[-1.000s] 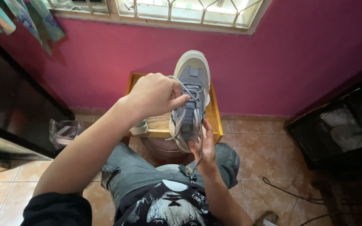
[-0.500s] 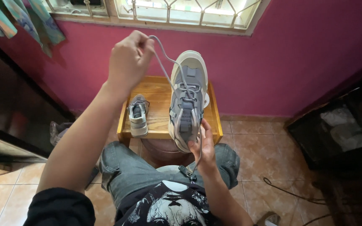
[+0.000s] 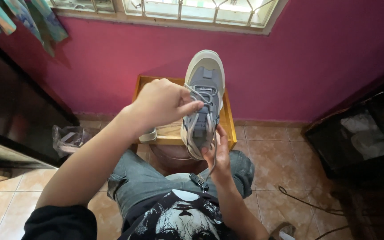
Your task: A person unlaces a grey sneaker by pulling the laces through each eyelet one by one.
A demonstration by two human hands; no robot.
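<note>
Grey and cream sneaker [image 3: 203,104] held upright in mid-air above the lap, toe pointing up toward the window, heel down, long axis running near vertical and tilted slightly away from the body. Cupped from below at the heel by the right hand [image 3: 214,153], fingers wrapped around the back of the sole, grip closed on the shoe. Pinched at the lace [image 3: 195,95] by the left hand [image 3: 163,104], thumb and forefinger narrowed onto a pale strand just left of the tongue, at about mid-length of the shoe. Sneaker lying directly right of that pinching grip and touching it through the lace; left hand nearer the eyelets, right hand nearer the heel. A loose lace end hanging down past the right wrist toward the dark printed shirt. Behind and below the shoe, a small wooden tabletop [image 3: 227,129] with a yellow rim, standing against the magenta wall [image 3: 312,66]. On it, partly hidden under the left wrist, a second pale shoe [image 3: 148,134], only its end showing. Grey jeans at the knees, tiled floor all around, a crumpled clear plastic bag [image 3: 70,138] on the floor to the left, dark furniture on either side, a barred window above.
</note>
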